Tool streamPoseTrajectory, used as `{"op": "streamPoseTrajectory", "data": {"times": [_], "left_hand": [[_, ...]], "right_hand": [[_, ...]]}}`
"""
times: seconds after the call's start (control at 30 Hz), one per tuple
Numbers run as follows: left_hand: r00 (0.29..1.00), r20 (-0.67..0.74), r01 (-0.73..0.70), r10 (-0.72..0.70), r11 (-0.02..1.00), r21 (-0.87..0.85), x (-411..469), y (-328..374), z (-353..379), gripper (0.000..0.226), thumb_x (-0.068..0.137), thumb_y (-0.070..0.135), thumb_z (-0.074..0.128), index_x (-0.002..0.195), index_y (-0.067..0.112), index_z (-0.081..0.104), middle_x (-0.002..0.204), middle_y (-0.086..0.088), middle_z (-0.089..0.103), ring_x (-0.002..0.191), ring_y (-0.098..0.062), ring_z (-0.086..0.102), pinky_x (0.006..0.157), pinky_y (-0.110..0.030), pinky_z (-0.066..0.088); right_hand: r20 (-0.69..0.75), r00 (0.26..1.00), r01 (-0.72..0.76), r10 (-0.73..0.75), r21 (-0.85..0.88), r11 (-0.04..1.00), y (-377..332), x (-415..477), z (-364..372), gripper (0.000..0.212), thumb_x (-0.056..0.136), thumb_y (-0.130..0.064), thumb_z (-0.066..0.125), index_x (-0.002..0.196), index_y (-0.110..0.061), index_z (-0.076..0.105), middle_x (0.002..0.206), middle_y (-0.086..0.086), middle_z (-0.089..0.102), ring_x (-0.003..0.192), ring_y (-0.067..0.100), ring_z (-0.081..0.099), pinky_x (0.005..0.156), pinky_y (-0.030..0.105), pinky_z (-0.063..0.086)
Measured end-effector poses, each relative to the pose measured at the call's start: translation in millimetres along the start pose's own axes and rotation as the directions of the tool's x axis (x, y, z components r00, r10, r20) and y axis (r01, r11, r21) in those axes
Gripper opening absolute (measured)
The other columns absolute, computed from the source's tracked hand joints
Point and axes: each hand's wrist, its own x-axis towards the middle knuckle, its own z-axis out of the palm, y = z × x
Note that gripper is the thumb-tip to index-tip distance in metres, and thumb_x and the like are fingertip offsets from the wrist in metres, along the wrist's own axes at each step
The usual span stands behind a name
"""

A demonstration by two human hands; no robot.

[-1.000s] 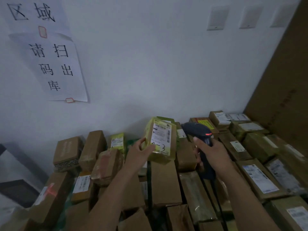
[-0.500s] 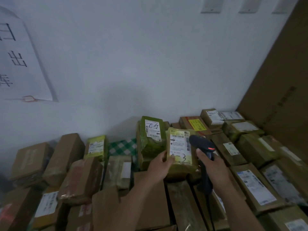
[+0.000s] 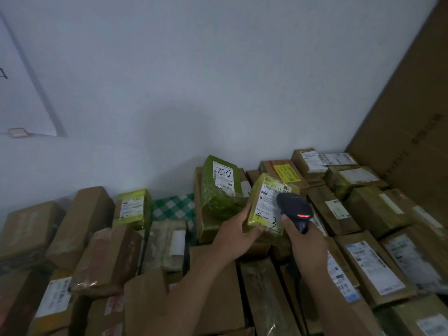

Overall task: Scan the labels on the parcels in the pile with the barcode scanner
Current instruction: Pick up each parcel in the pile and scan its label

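Near boxes: plain brown cardboard cartons pack the foreground edge to edge, flat-topped and matte, some crossed with glossy tape.
Left hand: the left hand is clamped on the lower left corner of the yellow-green parcel, thumb on its face, fingers wrapped behind.
Held parcel: a small rectangular block in shiny, crinkled yellow-green plastic, tilted up off the pile; its white label carries print, with "4-3" handwritten below.
Right hand: the right hand is closed around the grip of the barcode scanner.
Scanner: smooth black plastic, rounded head with a red glowing strip, held just in front of the label's right part and covering it.
Right side: taped brown parcels with long white shipping labels lie flat in rows.
Behind the held parcel: a darker green parcel, wrinkled film, stands on end, labelled side forward.
Left rear: a green-and-white checked bag sits between boxes.
Far: a white wall, and a large brown cardboard sheet leaning at right.
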Motion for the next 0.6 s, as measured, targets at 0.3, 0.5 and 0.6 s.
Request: {"op": "streamPoseTrajectory", "data": {"times": [0.3,0.5,0.6], "left_hand": [[0.995,-0.091,0.043,-0.041,0.999,0.019,-7.6,-16.3,1.1,0.051,0.101,0.033,0.051,0.150,0.028,0.035,0.140,0.005,0.054,0.126,-0.012,0.051,0.105,-0.030,0.045],[0.979,-0.193,-0.024,0.057,0.985,0.170,-15.1,-32.2,-9.8,0.053,0.098,0.044,0.053,0.146,0.023,0.043,0.138,0.006,0.055,0.125,-0.011,0.053,0.104,-0.039,0.048],[0.950,-0.310,0.036,0.035,0.974,0.222,-22.4,-49.8,-24.6,0.048,0.098,0.037,0.056,0.142,0.018,0.049,0.136,0.001,0.057,0.123,-0.016,0.055,0.100,-0.028,0.044]], "right_hand": [[0.146,0.989,0.019,0.004,-0.157,0.987,-3.5,-4.8,6.7,0.028,0.088,-0.042,0.067,0.082,-0.018,0.054,0.073,-0.006,0.055,0.069,0.008,0.051,0.059,0.027,0.036],[0.108,0.990,0.113,-0.088,-0.260,0.959,-15.0,-15.4,11.4,0.033,0.088,-0.044,0.067,0.081,-0.014,0.055,0.071,0.002,0.057,0.066,0.017,0.053,0.055,0.027,0.036],[0.199,0.973,0.163,-0.118,-0.226,0.960,-22.3,-24.9,19.5,0.035,0.089,-0.041,0.067,0.085,-0.008,0.059,0.068,0.004,0.057,0.060,0.016,0.055,0.047,0.023,0.038]]}}
